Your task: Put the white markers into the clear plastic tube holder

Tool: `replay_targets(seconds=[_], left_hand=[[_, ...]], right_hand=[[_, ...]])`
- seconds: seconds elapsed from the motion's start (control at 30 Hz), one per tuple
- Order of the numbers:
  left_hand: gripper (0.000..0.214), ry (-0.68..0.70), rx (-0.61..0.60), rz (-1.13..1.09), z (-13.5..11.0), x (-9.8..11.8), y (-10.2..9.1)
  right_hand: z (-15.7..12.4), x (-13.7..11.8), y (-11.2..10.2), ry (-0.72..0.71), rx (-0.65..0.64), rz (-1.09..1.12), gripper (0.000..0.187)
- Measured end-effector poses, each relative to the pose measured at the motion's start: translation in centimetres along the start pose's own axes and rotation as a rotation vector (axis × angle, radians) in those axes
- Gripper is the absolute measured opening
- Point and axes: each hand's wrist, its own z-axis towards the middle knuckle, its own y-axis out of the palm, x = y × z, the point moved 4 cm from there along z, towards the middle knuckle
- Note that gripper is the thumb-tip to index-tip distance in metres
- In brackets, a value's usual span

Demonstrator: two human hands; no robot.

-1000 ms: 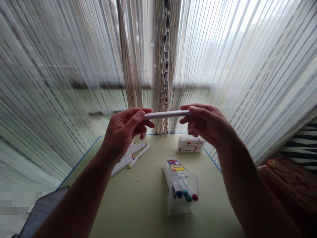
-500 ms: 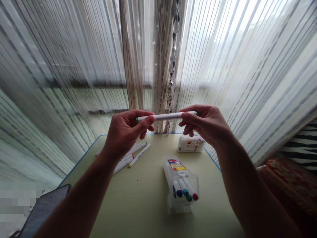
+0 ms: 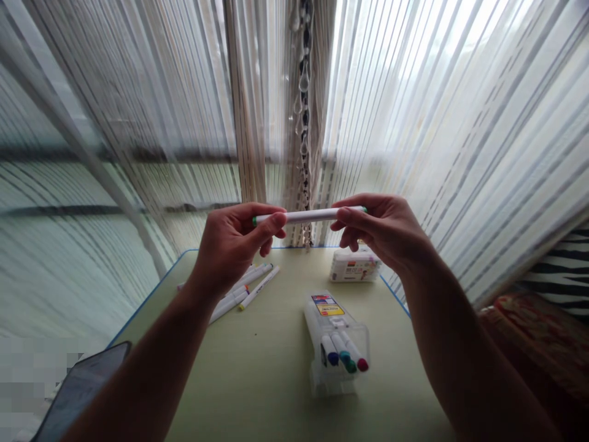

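Note:
I hold a white marker (image 3: 309, 215) with green ends level above the table, one end in each hand. My left hand (image 3: 235, 242) pinches its left end between thumb and fingers. My right hand (image 3: 384, 230) pinches the right end the same way. Below, on the pale green table (image 3: 276, 368), lies a clear plastic marker case (image 3: 335, 341) with three markers inside, their blue, green and red caps toward me. Several loose white markers (image 3: 243, 288) lie under my left hand.
A small white box (image 3: 354, 267) sits at the table's far right edge. A dark phone or tablet (image 3: 78, 390) rests at the near left corner. Striped sheer curtains and a bead string (image 3: 304, 123) hang behind the table. A patterned cushion (image 3: 543, 344) is at right.
My hands shifted their grip outward, so the marker's green ends now show. The marker stays level at the same height. My head turned slightly.

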Motion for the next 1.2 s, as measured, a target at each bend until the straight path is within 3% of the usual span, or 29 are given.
replay_targets(seconds=[0.5,1.2], left_hand=[[0.019,-0.085,0.035,-0.085,0.13,0.13,0.1],[0.024,-0.149,0.026,-0.178,0.13,0.24,-0.07]], right_hand=[[0.02,-0.11,-0.23,0.04,-0.036,0.057,0.02],[0.08,-0.21,-0.6,0.066,-0.037,0.102,0.03]])
